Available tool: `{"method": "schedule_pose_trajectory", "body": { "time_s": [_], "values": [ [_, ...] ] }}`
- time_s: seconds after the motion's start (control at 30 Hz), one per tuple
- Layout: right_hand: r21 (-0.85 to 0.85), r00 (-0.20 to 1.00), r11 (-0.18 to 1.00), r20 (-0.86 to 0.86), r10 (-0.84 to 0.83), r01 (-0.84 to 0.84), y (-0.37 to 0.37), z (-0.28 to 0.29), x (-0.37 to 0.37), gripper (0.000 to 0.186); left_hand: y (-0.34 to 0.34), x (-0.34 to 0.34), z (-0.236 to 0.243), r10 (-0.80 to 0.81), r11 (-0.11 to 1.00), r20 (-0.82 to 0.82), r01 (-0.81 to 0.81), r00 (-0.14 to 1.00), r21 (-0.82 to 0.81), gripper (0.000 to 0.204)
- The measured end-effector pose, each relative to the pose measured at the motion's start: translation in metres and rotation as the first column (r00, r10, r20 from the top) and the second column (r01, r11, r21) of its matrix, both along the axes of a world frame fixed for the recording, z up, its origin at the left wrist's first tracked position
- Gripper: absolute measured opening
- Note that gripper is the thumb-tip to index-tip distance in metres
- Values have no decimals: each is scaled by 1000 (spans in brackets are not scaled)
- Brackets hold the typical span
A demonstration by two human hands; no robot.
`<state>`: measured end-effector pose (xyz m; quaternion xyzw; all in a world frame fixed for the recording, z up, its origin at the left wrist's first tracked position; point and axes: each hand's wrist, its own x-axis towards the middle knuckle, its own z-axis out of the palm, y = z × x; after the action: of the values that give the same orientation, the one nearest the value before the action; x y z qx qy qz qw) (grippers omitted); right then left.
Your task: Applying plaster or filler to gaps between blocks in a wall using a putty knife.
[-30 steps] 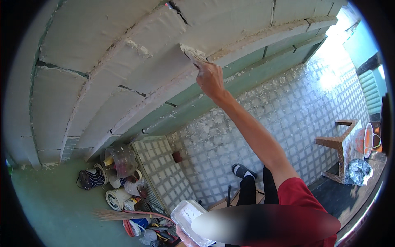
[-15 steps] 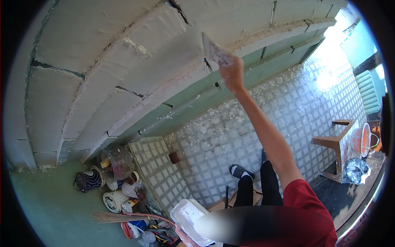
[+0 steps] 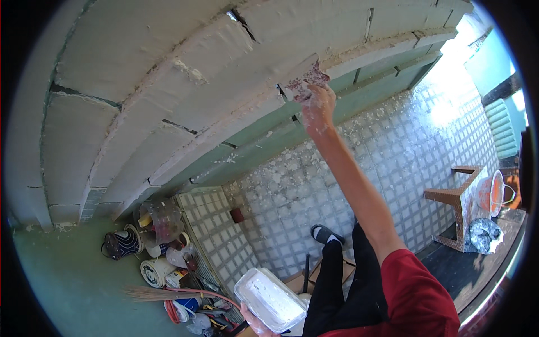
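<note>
My right hand (image 3: 318, 110) is raised at arm's length against a wall of pale blocks (image 3: 168, 84). It grips a flat plaster-smeared scraper (image 3: 304, 86), whose blade is pressed on a joint between two block courses. White filler speckles the fingers and wrist. Low in the picture, my left hand (image 3: 255, 322) holds a white rectangular tub (image 3: 269, 297) with white paste in it, close to my body. My red sleeve and dark trousers fill the lower right.
Below lies a grey tiled floor (image 3: 393, 163) spattered with white bits. A wooden stool (image 3: 456, 201) and an orange bucket (image 3: 489, 194) stand at right. At lower left sit a broom (image 3: 163, 293), small buckets, a clear plastic bottle (image 3: 163, 220) and clutter. My sandalled foot (image 3: 324, 233) rests on the tiles.
My right hand has slid the scraper along the block joint to the right and turned the blade. The tub in my left hand has stayed put.
</note>
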<state>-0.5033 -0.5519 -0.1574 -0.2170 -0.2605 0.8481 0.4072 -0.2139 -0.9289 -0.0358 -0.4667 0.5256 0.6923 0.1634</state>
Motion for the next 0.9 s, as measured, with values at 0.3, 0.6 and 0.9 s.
{"method": "schedule_pose_trajectory", "body": {
  "time_s": [0.3, 0.6, 0.9],
  "values": [
    [-6, 904, 978, 382, -191, 210, -22, 84, -93, 8, -21, 5, 21, 146, 975, -227, -101, 963, 199, 68],
    [426, 723, 875, 528, -446, 228, -47, 76, -104, 25, -19, -13, 52, 145, 974, -337, -75, 930, 213, 64],
    [649, 844, 760, 431, -318, -45, -27, 34, -3, 46, -17, -2, 33, 23, 983, -343, 42, 939, 180, 63]
  ]
}}
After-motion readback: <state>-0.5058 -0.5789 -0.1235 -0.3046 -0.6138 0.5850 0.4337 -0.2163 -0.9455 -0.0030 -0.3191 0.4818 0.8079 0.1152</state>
